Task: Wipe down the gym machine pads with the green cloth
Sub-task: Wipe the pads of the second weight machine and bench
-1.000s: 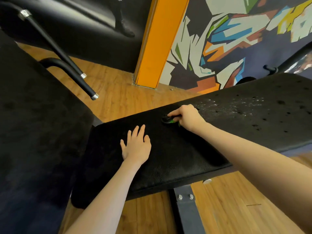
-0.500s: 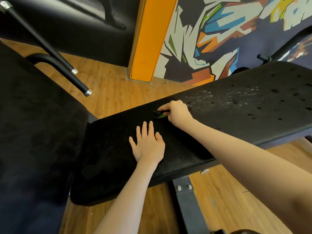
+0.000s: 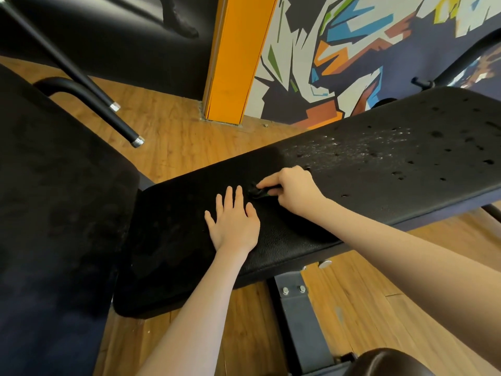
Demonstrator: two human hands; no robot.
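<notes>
The right hand [image 3: 294, 192] is pinching the bunched green cloth [image 3: 259, 191] against the pad [image 3: 352, 169]; the left hand [image 3: 233, 221] is resting flat, fingers straight. Far-right droplets are remaining, so wiping looks partly done.

place: gym, probably | cues: padded bench [image 3: 352, 172], steel frame [image 3: 298, 308], graffiti mural [image 3: 352, 50]

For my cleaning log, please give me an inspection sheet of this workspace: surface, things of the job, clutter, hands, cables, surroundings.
Surface: black bench pad, spotted with droplets and pale specks toward its right end.
Job's things: green cloth, bunched small, mostly hidden under the fingers.
Clutter: nothing seen.
Hands: right hand pinches the cloth on the pad; left hand rests flat beside it.
Cables: nothing seen.
Surroundings: wooden floor, orange pillar, painted mural wall, second black pad at left.
</notes>
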